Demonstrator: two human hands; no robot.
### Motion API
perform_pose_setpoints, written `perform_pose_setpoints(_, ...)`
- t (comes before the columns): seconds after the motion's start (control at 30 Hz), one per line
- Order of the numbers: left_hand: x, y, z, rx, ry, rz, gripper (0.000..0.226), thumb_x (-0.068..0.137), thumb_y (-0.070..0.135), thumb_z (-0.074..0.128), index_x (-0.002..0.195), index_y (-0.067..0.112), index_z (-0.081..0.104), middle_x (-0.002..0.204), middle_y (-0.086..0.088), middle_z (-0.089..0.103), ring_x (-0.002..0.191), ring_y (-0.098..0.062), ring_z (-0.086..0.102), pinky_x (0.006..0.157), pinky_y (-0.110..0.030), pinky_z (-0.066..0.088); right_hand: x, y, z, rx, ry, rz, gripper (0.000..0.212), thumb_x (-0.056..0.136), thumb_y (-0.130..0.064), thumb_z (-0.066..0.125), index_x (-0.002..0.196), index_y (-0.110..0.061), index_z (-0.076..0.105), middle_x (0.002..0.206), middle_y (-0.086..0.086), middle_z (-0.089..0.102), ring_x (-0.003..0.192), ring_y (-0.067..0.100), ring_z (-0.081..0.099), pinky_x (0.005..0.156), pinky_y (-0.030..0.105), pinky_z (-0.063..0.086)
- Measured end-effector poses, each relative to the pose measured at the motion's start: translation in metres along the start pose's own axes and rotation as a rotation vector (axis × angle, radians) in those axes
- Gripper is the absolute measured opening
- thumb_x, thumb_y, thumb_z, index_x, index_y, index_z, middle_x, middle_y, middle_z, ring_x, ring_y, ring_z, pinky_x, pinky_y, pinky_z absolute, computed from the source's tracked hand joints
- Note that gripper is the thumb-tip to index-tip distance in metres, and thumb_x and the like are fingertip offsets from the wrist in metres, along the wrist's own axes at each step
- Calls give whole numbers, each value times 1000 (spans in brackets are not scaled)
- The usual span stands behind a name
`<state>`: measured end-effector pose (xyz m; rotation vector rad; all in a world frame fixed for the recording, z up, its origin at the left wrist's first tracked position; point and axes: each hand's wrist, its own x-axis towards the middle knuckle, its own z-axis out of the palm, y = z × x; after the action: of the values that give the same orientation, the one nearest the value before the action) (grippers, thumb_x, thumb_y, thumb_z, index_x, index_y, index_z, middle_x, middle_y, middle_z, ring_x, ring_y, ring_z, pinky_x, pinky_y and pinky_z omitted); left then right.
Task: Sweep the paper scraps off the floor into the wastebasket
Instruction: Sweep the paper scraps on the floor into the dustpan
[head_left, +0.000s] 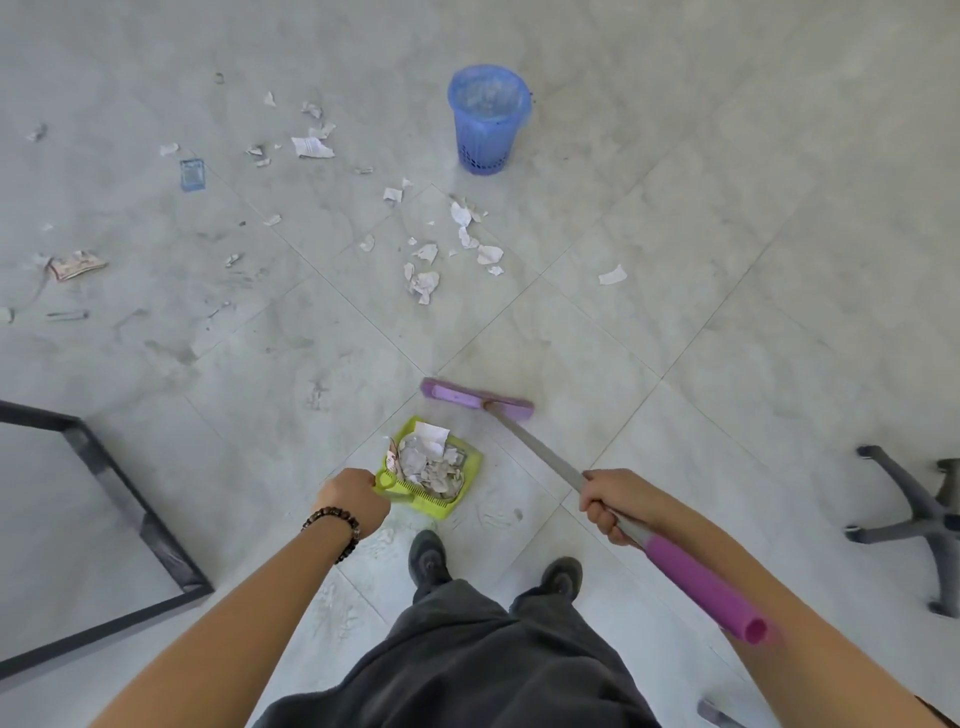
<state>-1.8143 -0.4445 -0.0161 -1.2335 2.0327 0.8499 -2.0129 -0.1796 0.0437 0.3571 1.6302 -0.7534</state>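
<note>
My left hand (355, 500) grips the handle of a lime-green dustpan (464, 492) that sits low in front of my feet and holds a heap of torn paper (428, 462). My right hand (615, 501) grips the grey shaft of a broom; its purple head (475, 398) lies just beyond the pan on the tiles. A blue plastic wastebasket (487, 118) stands upright farther ahead. Several white paper scraps (425, 283) lie scattered between the broom and the basket, and more (311, 147) spread to the far left.
A black metal frame (111, 480) runs along the floor at my left. The grey base of a wheeled chair (922, 522) stands at the right. A blue card (191, 174) and a crumpled printed sheet (77, 265) lie at the left among the scraps.
</note>
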Motion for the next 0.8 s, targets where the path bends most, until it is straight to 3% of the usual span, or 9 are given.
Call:
perform_pose_setpoints(0.13,0,0,-1,-38,-5,-5,15,79,7,49,67,15,53,65,0,54,54,-15,48,44,-19,34,24,-4,44,-145,39,-97,11,80,3,44,89,-3,47,47,6,43,35,14,37,36,20,33)
perform_pose_setpoints(0.23,1,0,-2,-40,-22,3,16,78,7,48,66,16,53,64,1,53,53,-14,47,44,-18,33,36,3,73,-282,69,-65,27,77,2,41,103,1,51,51,8,48,34,13,43,40,22,37)
perform_pose_setpoints(0.33,2,-2,-4,-75,-39,28,16,80,9,47,69,16,55,63,2,52,53,-13,46,43,-18,34,32,6,84,-361,45,-15,39,72,2,43,110,1,53,62,12,54,46,16,48,41,23,41)
perform_pose_setpoints(0.43,6,3,-10,-111,-22,56,12,80,9,48,73,14,56,63,2,50,53,-15,44,44,-19,33,14,-2,73,-253,41,54,10,77,3,47,83,1,55,50,7,49,39,14,42,37,21,37)
perform_pose_setpoints(0.5,9,12,-15,-112,-13,91,9,79,10,48,72,13,54,63,1,49,56,-18,45,46,-20,32,4,-6,55,-81,68,101,16,81,4,50,67,-4,52,47,3,45,35,10,39,35,18,35)
perform_pose_setpoints(0.63,12,35,-27,-67,-19,191,11,78,10,48,71,18,51,65,2,51,65,-22,50,47,-22,33,-18,-8,26,181,100,92,23,84,2,53,64,-8,49,49,2,47,32,7,41,33,15,38)
perform_pose_setpoints(0.8,29,70,-48,-179,51,246,15,78,8,50,83,5,63,61,-3,46,55,-22,42,48,-23,31,-19,-19,2,330,163,-26,23,83,3,51,66,-11,46,51,1,43,34,8,33,32,15,31)
